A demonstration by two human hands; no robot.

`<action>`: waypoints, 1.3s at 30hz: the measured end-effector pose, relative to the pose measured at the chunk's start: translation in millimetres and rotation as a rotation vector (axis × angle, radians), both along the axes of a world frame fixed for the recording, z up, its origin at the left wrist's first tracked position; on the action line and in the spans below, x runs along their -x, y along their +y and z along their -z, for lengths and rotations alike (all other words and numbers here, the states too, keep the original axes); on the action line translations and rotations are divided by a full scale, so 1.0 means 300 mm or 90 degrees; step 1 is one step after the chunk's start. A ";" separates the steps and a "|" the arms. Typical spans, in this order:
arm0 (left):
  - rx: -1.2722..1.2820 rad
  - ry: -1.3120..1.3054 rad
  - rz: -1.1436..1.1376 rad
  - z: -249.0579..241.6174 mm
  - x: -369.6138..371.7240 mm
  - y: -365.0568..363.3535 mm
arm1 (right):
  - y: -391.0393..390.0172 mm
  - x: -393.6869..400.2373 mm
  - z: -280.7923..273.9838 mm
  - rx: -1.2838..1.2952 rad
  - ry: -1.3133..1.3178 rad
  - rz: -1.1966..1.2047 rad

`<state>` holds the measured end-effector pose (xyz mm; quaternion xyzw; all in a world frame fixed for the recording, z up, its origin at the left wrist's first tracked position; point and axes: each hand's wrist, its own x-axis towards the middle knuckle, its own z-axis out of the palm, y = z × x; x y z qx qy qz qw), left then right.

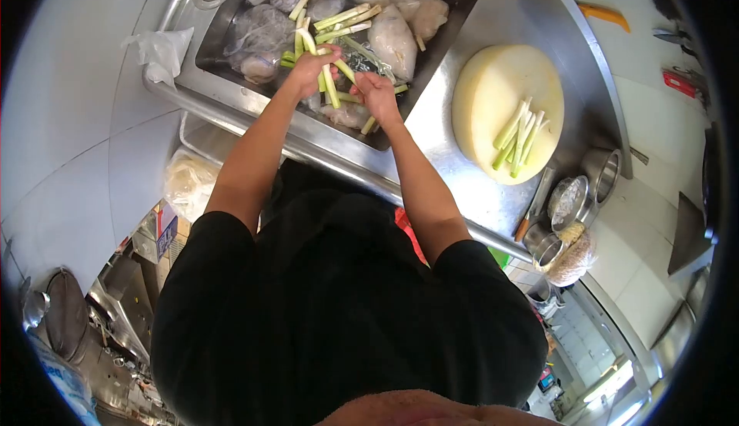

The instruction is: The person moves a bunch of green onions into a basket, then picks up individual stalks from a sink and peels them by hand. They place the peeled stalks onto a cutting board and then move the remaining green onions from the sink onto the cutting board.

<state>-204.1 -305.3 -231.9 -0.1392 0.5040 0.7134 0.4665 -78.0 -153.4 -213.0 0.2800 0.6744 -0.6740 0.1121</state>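
Right over the sink [456, 12], which is hard, shiny metal, two bare hands hold smooth green stalks [329, 87] — long, thin and round, with pale white parts. The left hand [315, 61] is curled around a small bunch, and the stalks poke out past its fingers. Just beside it, the right hand [376, 93] is closed, pinching the end of one stalk between thumb and fingers. Below and around the hands lie big, soft, pale lumps of meat [394, 45], bumpy and wet-looking, with more loose stalks on top. To the right, on the flat metal desk [431, 122], sits a thick, round, cream-colored board [471, 99] with a little pile of cut stalks [520, 140] on it. Some things are hard to see — the right fingertips are tucked away, the meat hides the sink's bottom, and the sink's far end is cut off at the top.
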 end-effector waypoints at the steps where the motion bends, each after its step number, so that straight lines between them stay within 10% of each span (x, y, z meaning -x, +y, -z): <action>1: 0.007 0.018 -0.017 -0.005 -0.009 0.005 | -0.019 0.012 -0.069 -0.062 0.048 0.066; 5: 0.047 0.043 -0.140 -0.043 -0.055 0.003 | -0.011 0.024 -0.006 -0.425 0.209 0.020; 14: 0.130 0.007 -0.394 -0.068 0.053 -0.136 | 0.061 -0.047 0.028 -0.388 0.075 0.038; 15: 0.134 0.020 -0.363 -0.095 0.054 -0.134 | 0.090 -0.042 0.121 -0.613 0.292 -0.165; 18: 0.088 0.110 -0.297 -0.058 0.021 -0.111 | 0.006 0.045 0.073 -0.404 0.067 -0.097; 21: 0.047 0.179 -0.245 -0.140 -0.091 -0.043 | -0.047 0.149 -0.017 0.468 -0.017 0.358; 39: 0.153 0.274 -0.004 -0.235 -0.117 -0.180 | 0.033 0.129 -0.185 0.256 0.128 0.024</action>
